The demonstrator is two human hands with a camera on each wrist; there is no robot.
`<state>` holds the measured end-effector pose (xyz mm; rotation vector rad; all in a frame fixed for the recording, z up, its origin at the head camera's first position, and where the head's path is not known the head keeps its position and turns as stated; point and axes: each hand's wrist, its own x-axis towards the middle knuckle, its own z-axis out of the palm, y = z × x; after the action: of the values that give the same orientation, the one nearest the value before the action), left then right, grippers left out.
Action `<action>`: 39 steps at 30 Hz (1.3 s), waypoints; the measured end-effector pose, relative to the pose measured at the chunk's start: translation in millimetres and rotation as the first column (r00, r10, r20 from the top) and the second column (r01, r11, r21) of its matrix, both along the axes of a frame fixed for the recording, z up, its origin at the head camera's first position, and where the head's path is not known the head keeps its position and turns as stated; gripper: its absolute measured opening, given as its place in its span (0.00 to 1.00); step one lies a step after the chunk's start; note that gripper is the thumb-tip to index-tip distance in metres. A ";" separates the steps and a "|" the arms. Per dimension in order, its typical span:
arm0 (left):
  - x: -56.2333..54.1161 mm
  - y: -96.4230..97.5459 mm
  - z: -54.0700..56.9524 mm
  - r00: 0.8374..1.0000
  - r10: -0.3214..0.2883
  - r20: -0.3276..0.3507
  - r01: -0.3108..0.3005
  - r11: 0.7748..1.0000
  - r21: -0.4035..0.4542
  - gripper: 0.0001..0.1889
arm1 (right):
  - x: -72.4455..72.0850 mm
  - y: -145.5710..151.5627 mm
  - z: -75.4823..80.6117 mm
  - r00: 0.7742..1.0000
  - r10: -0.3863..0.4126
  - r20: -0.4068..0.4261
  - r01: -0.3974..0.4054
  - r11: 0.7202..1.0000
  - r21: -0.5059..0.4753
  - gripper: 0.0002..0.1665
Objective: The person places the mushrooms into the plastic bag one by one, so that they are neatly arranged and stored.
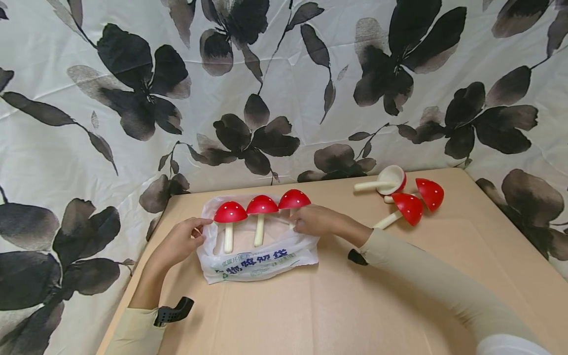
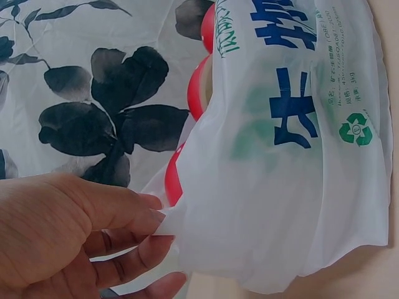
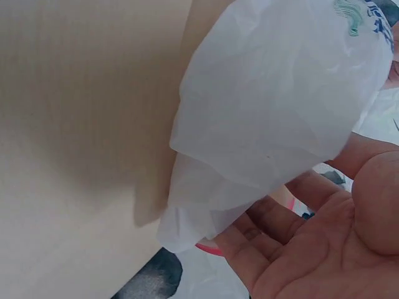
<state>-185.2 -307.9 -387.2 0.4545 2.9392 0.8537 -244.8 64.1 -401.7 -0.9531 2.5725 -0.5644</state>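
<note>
A white plastic bag (image 1: 266,268) with blue and green print lies on the table, its mouth towards the back. Three red toy mushrooms with white dots lie in a row at the mouth: a left one (image 1: 230,213), a middle one (image 1: 262,205) and a right one (image 1: 295,198). My left hand (image 1: 179,241) pinches the left edge of the bag between thumb and finger, clearly seen in the left wrist view. At the right edge, my right hand (image 1: 317,220) holds the bag beside the right mushroom's stem. Its fingertips are partly hidden behind the plastic (image 3: 268,106).
Several more red mushrooms lie at the back right of the table: one turned with its hollow white underside (image 1: 390,178) showing, another (image 1: 408,209) and a cap (image 1: 429,194). Floral cloth (image 1: 275,88) hangs behind the light wooden table (image 1: 355,310).
</note>
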 end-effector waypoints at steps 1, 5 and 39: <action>0.0 -0.1 0.0 1.000 -0.001 -0.001 0.001 1.000 -0.001 0.20 | 0.9 0.6 1.0 1.000 -0.005 0.001 0.005 1.000 0.003 0.23; 0.2 -0.2 0.0 1.000 0.003 0.000 -0.003 1.000 0.001 0.20 | 4.7 3.9 5.5 1.000 -0.018 -0.002 0.018 1.000 0.014 0.22; 0.9 -0.9 -1.8 1.000 -0.008 0.006 0.008 1.000 -0.001 0.19 | -25.7 113.8 49.1 0.970 -0.239 0.048 0.243 0.961 -0.131 0.23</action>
<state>-184.3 -308.8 -389.0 0.4626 2.9301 0.8512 -270.4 177.9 -352.6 -0.6675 2.6680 -0.8239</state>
